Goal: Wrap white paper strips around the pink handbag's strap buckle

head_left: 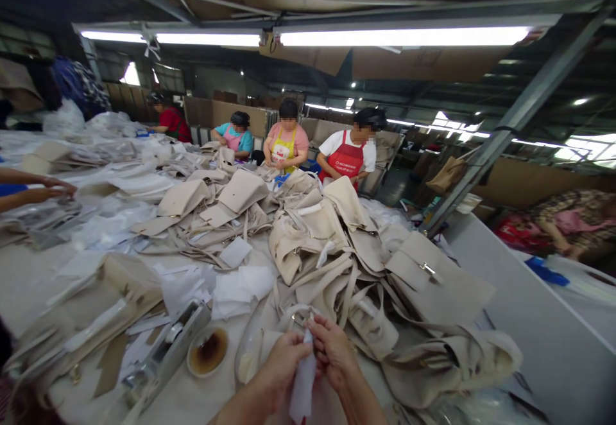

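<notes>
My left hand [283,361] and my right hand [332,348] meet at the bottom middle of the view, both closed in a pinch on a white strip of paper or cloth [303,386] that hangs down between them. Just beyond my fingers lies a beige handbag [308,312] with a curved handle and straps. A large heap of beige handbags [337,245] spreads over the table behind it. Loose white paper sheets [235,287] lie to the left of the heap.
A small round dish with brown residue [208,351] and a metal tool [166,351] lie at the lower left. Several people in aprons [349,152] sit at the far side. Another person's arms [33,187] reach in from the left. A slanted steel post [505,133] stands on the right.
</notes>
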{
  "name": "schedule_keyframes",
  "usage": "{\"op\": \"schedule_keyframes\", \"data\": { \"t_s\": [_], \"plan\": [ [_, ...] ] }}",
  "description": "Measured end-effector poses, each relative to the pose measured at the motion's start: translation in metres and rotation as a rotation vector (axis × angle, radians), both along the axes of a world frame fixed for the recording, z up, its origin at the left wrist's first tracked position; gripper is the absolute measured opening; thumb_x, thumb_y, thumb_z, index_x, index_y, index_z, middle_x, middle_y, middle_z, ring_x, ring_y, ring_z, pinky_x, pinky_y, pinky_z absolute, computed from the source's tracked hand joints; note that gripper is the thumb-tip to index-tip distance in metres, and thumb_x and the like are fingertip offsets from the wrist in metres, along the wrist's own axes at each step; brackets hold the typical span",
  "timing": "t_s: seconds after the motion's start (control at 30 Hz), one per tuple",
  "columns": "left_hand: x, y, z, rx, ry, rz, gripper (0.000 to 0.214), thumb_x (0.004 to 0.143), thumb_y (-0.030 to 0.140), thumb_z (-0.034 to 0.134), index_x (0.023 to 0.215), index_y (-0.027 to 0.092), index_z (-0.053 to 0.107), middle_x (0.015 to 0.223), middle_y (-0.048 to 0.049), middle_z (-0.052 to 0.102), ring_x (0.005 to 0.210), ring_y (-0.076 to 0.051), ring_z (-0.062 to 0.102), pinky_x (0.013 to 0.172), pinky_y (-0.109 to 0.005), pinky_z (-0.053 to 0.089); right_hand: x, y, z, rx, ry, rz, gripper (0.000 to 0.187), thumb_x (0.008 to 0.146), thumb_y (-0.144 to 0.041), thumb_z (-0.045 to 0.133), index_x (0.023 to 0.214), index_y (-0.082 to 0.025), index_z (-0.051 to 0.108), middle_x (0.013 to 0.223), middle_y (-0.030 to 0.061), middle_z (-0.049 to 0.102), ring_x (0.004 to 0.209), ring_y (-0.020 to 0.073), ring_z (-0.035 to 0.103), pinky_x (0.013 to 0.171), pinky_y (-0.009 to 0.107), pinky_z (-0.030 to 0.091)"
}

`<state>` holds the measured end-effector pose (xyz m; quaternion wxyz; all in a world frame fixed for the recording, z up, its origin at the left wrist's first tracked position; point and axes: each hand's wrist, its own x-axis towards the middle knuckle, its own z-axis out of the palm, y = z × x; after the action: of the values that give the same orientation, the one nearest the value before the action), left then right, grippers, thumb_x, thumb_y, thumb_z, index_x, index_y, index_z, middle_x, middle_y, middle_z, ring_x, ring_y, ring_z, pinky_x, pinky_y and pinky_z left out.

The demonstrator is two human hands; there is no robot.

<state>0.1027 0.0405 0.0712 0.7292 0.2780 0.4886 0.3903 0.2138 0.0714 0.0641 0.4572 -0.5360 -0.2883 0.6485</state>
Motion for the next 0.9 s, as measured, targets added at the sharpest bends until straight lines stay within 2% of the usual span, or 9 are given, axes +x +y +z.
{"op": "schedule_keyframes", "data": {
  "t_s": [0.1,0.23,0.33,0.43,0.53,0.63,0.7,0.8,0.9],
  "plan": [
    [0.003,0.003,0.001,-0.002,0.033,0.002,0.030,0.077,0.046,0.066,0.080,0.018,0.057,0.060,-0.0018,0.063,0.050,-0.016,0.060,0.051,-0.026,0.048,-0.002,0.000,0.002,-0.003,-0.028,-0.056,0.047,0.046,-0.045,0.081,0.074,-0.019,0.055,0.038,-0.0154,0.037,0.036,0.0010,0.018,0.038,0.017,0.004],
    [0.003,0.002,-0.008,0.013,0.116,-0.031,0.030,0.082,0.047,0.060,0.091,0.019,0.058,0.055,0.0034,0.059,0.047,-0.013,0.057,0.045,-0.021,0.044,-0.007,-0.006,0.010,0.009,-0.040,-0.134,0.032,0.051,-0.032,0.077,0.072,-0.018,0.057,0.038,-0.0150,0.040,0.035,0.0023,0.024,0.035,0.018,0.011],
    [0.004,0.009,-0.013,0.086,0.259,-0.009,0.029,0.076,0.043,0.065,0.090,0.018,0.062,0.057,0.0028,0.063,0.045,-0.014,0.058,0.043,-0.021,0.045,-0.009,-0.008,0.013,0.014,-0.069,-0.207,0.031,0.057,-0.026,0.070,0.086,-0.016,0.063,0.047,-0.0115,0.052,0.036,0.0047,0.036,0.036,0.019,0.026],
    [0.007,0.017,-0.008,0.095,0.268,0.030,0.018,0.074,0.031,0.066,0.086,0.016,0.065,0.060,0.0015,0.068,0.047,-0.014,0.062,0.046,-0.021,0.049,0.006,-0.024,0.013,0.028,-0.148,-0.261,0.045,0.062,-0.030,0.065,0.106,-0.018,0.064,0.079,-0.0018,0.071,0.047,0.0088,0.055,0.040,0.021,0.033],
    [0.009,0.020,0.004,0.010,0.204,0.100,0.006,0.078,0.019,0.062,0.081,0.015,0.064,0.061,-0.0003,0.070,0.049,-0.014,0.066,0.049,-0.020,0.053,0.052,-0.073,0.006,0.024,-0.318,-0.306,0.045,0.067,-0.042,0.059,0.105,-0.020,0.066,0.095,0.0037,0.074,0.063,0.0150,0.065,0.042,0.022,0.034],
    [0.009,0.020,0.011,-0.054,0.160,0.121,0.005,0.082,0.016,0.060,0.082,0.013,0.065,0.059,-0.0011,0.069,0.048,-0.014,0.066,0.046,-0.020,0.054,0.125,-0.151,-0.012,-0.091,-0.570,-0.399,0.048,0.067,-0.055,0.050,0.095,-0.020,0.067,0.089,0.0072,0.074,0.071,0.0213,0.067,0.050,0.028,0.042],
    [0.008,0.019,0.012,-0.065,0.161,0.122,0.007,0.083,0.015,0.060,0.083,0.012,0.066,0.057,-0.0015,0.068,0.045,-0.013,0.064,0.044,-0.019,0.053,0.173,-0.209,-0.028,-0.204,-0.771,-0.489,0.042,0.064,-0.055,0.048,0.081,-0.021,0.065,0.086,0.0105,0.073,0.082,0.0276,0.067,0.067,0.037,0.050],
    [0.006,0.017,0.009,-0.063,0.167,0.125,0.009,0.084,0.013,0.059,0.084,0.012,0.067,0.056,-0.0015,0.068,0.044,-0.012,0.063,0.042,-0.018,0.053,0.226,-0.286,-0.049,-0.337,-1.008,-0.592,0.033,0.062,-0.050,0.049,0.075,-0.024,0.064,0.097,0.0156,0.072,0.106,0.0378,0.062,0.100,0.049,0.043],
    [0.005,0.016,0.005,-0.057,0.164,0.142,0.010,0.085,0.011,0.058,0.083,0.013,0.067,0.057,-0.0011,0.069,0.045,-0.013,0.065,0.043,-0.018,0.054,0.250,-0.329,-0.069,-0.419,-1.089,-0.613,0.022,0.061,-0.042,0.049,0.067,-0.025,0.062,0.093,0.0162,0.074,0.109,0.0401,0.062,0.104,0.050,0.039]
  ]
}}
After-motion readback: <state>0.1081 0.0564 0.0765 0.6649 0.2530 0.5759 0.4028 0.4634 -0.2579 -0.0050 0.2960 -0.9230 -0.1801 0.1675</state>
